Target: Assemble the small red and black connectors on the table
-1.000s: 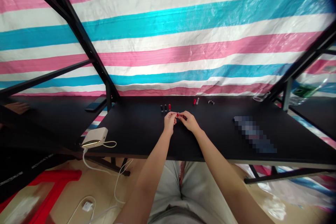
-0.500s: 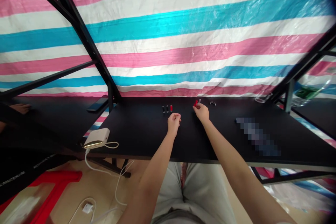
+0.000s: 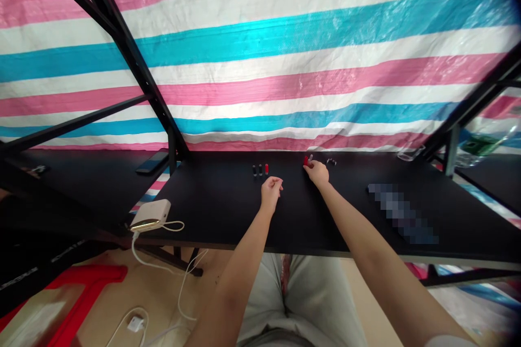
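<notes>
"What's the right hand (image 3: 318, 173) doing?"

"It's at the small red piece (image 3: 305, 160), toward the back of the tabletop (image 3: 220, 200), just right of the frame's centre. Thumb and fingertips are drawn in close by it, but I can't tell whether they pinch it."

"Is something beside it?"

"A slim clear piece (image 3: 311, 157), just to its right, close to the fingers. Further right, near the hand, lie some tiny dark-and-clear bits (image 3: 331, 162)."

"And the left hand (image 3: 271, 193)?"

"Near the middle of the frame, fingers curled, thumb and fingertips pressed together. Whether anything sits between them, I can't tell."

"What's behind it?"

"A short row: an outer black piece (image 3: 254, 171), an inner black piece (image 3: 260, 169), then a red-topped piece (image 3: 266, 168) at the right end, near the left hand."

"And that white box (image 3: 151, 212)?"

"Left side of the frame, at the tabletop's front corner, with a white cable (image 3: 142, 258) hanging down."
</notes>
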`<state>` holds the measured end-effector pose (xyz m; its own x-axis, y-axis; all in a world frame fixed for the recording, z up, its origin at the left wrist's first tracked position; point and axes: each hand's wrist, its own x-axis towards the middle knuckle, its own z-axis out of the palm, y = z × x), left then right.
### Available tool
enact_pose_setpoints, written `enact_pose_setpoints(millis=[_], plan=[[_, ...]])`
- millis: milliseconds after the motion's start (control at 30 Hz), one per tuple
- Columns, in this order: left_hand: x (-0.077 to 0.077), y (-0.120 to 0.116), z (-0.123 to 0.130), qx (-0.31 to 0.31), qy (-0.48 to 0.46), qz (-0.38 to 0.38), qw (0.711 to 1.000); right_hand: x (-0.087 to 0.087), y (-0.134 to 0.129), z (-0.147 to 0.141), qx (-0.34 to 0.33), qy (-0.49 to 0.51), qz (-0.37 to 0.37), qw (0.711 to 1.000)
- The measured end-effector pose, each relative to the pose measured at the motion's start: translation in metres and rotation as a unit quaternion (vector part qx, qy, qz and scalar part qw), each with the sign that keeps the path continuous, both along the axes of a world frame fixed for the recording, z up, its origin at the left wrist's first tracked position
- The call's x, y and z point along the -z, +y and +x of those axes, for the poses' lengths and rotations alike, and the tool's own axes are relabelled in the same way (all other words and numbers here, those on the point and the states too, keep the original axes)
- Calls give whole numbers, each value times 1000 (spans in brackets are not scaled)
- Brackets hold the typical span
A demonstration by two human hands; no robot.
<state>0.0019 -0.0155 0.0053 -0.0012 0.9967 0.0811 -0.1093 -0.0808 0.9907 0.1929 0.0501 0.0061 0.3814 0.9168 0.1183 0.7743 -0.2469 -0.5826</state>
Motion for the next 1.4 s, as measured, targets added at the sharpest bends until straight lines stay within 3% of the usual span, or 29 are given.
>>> enact_pose_setpoints(millis=[300, 700, 1033, 1067, 1133, 1267, 1400], plan=[[0, 0, 1, 7, 4, 0, 1000, 7, 11, 15, -29, -14, -26, 999], [-2, -1, 1, 6, 5, 2, 1000, 11, 18, 17, 15, 13, -27, 999], [-1, -1, 1, 10, 17, 7, 1000, -9, -7, 13, 38, -15, -86, 995], [-1, -2, 2, 11, 19, 9, 1000, -11, -12, 7, 36, 4, -72, 997], [1, -2, 3, 10, 26, 12, 1000, -12, -25, -10, 15, 51, 29, 998], [2, -2, 5, -25, 65, 31, 997, -4, -51, -47, -45, 149, 220, 963], [-5, 0, 3, -94, 141, 58, 984, 2, -66, -64, -111, 158, 248, 949]])
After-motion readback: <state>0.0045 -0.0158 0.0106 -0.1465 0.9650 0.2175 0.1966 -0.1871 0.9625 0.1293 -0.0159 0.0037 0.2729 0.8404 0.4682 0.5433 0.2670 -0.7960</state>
